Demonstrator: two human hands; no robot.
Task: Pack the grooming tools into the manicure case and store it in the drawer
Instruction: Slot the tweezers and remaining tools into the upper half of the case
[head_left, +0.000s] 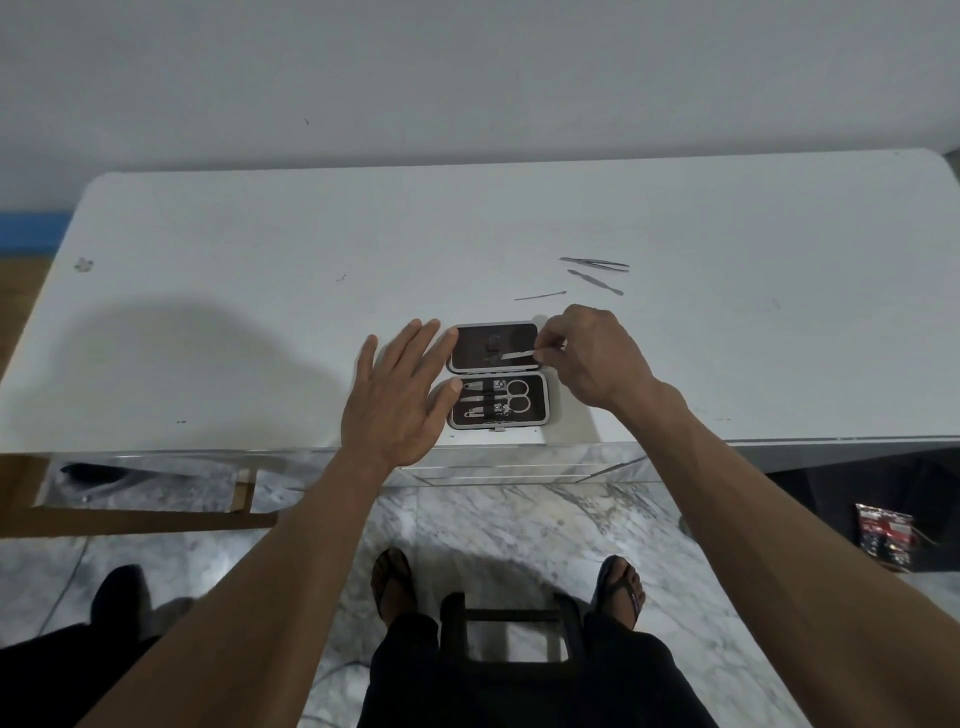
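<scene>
- Manicure case (497, 382) lies open flat on the white table (260, 312), near the front edge, 2 halves hinged across the middle.
- Near half holds small scissors (511, 401) with loops to the right, plus 3 slim tools strapped beside them; nail clippers (480, 385) is the top one, the other 2 too small to name.
- Far half is dark lining, mostly bare.
- Right hand (592, 358) pinches a thin metal tool, looks like a nail file (517, 355), between thumb and fingertips; the tool points left over the far half of the case. Cannot tell if it touches the lining.
- Left hand (400, 395) is flat, fingers straight and spread, at the case's left edge; thumb tip touches the near half's corner, fingertips reach the far half's corner. Holding nothing.
- 3 tools loose on the table beyond the case, well apart from it: tweezers (597, 263), a cuticle pusher (595, 282) just beside them, and a thin pick (539, 296) nearer the case.
- Drawer (140, 486) hangs open under the table's left front.
- Marble floor (493, 519) below, person's sandalled feet in view.
</scene>
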